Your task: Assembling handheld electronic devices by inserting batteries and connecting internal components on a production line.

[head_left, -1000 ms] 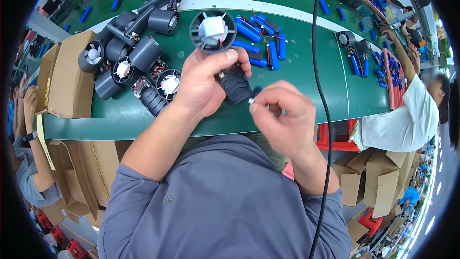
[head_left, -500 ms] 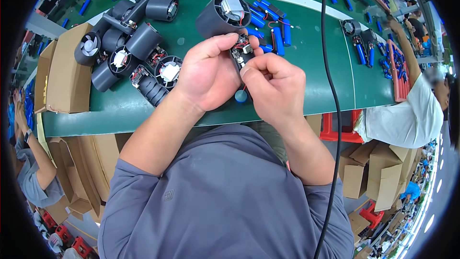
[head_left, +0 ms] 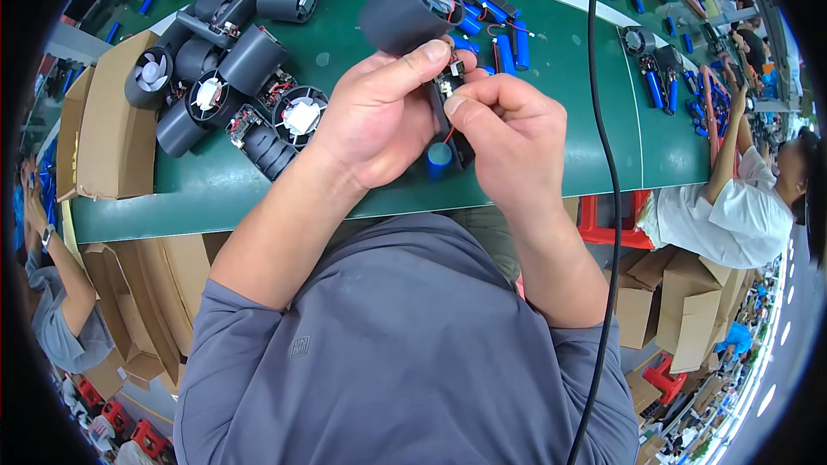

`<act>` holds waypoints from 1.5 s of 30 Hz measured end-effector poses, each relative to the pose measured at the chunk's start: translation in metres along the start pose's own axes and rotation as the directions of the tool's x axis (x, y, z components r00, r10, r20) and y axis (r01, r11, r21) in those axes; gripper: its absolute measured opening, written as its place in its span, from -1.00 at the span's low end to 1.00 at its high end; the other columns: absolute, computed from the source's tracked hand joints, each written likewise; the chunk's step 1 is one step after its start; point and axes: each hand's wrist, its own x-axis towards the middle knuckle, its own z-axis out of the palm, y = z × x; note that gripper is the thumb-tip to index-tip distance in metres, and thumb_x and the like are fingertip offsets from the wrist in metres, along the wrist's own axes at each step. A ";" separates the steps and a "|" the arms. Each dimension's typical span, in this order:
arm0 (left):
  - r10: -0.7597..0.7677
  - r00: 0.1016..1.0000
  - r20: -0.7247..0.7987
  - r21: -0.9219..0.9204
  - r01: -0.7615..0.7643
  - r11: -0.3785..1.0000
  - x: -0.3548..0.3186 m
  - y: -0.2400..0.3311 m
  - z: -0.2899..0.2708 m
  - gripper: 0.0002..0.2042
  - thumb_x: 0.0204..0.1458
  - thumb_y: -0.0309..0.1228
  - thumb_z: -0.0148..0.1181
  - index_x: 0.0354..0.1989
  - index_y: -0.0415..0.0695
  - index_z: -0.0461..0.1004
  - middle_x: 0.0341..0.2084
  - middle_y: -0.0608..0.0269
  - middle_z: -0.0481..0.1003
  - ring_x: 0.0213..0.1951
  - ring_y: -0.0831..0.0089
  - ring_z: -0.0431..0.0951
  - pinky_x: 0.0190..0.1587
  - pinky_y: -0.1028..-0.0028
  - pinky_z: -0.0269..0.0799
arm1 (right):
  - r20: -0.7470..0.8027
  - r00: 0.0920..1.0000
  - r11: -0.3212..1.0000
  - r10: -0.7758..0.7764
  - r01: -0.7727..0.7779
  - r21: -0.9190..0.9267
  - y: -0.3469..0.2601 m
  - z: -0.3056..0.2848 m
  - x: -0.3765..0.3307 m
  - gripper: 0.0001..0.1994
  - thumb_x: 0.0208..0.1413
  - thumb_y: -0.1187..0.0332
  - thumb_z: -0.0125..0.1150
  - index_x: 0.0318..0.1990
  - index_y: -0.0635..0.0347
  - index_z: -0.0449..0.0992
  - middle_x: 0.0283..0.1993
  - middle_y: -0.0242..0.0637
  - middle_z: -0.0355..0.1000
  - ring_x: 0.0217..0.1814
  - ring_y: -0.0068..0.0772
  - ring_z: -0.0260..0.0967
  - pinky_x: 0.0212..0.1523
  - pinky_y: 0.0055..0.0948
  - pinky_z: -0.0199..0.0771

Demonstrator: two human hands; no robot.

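My left hand is wrapped round the handle of a dark grey handheld fan, its fingers mostly behind it. The fan's round housing points away from me, above my thumb. At the open handle a small circuit board shows between my hands. My right hand is closed in a pinch at a small white connector by that board, partly covered by my fingertips. A thin red wire runs down from there toward a blue cylindrical battery, just below my hands.
Several grey fan units lie heaped at the left, beside a cardboard box. Blue battery packs with leads lie beyond my hands on the green table. A black cable hangs down at the right. Co-workers sit at both sides.
The fan housing has tilted, showing more of its side. Both hands have shifted slightly right relative to the view, with the right still pinching at the board. The blue battery shows more below them.
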 end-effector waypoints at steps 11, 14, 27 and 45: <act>0.076 0.991 -0.113 0.321 -0.036 0.946 0.002 -0.001 -0.001 -0.63 0.04 -0.13 0.22 -0.14 -0.17 0.46 -0.28 0.26 0.53 -0.26 0.50 0.49 -0.18 0.44 0.38 | -0.003 0.995 0.983 0.103 -0.101 0.150 -0.002 0.000 -0.001 -0.95 0.00 0.55 0.18 -0.44 0.35 0.51 -0.50 -0.41 0.44 -0.50 -0.75 0.27 -0.52 -0.69 0.25; 0.104 0.988 -0.117 0.307 -0.064 0.950 0.003 -0.004 -0.006 -0.64 0.05 -0.13 0.21 -0.17 -0.19 0.49 -0.33 0.29 0.53 -0.29 0.53 0.48 -0.22 0.49 0.36 | 0.005 0.981 0.961 0.193 -0.190 0.201 -0.004 -0.001 0.001 -0.95 -0.01 0.54 0.21 -0.43 0.36 0.52 -0.51 -0.41 0.44 -0.52 -0.74 0.26 -0.53 -0.68 0.24; 0.129 0.985 -0.111 0.262 -0.096 0.960 0.004 -0.008 -0.003 -0.69 0.11 -0.16 0.14 -0.23 -0.20 0.53 -0.39 0.34 0.53 -0.39 0.61 0.42 -0.35 0.58 0.29 | 0.046 0.957 0.948 0.286 -0.290 0.131 -0.009 -0.008 0.010 -0.94 -0.04 0.53 0.22 -0.44 0.37 0.51 -0.53 -0.41 0.42 -0.55 -0.73 0.23 -0.57 -0.67 0.20; 0.103 0.988 -0.117 0.329 -0.059 0.943 0.003 -0.008 -0.007 -0.68 0.11 -0.14 0.14 -0.24 -0.19 0.52 -0.41 0.34 0.51 -0.36 0.58 0.44 -0.26 0.52 0.34 | 0.134 0.931 0.930 0.339 -0.353 0.102 -0.009 -0.012 0.017 -0.94 -0.08 0.54 0.25 -0.43 0.37 0.54 -0.48 -0.34 0.47 -0.48 -0.65 0.32 -0.46 -0.63 0.31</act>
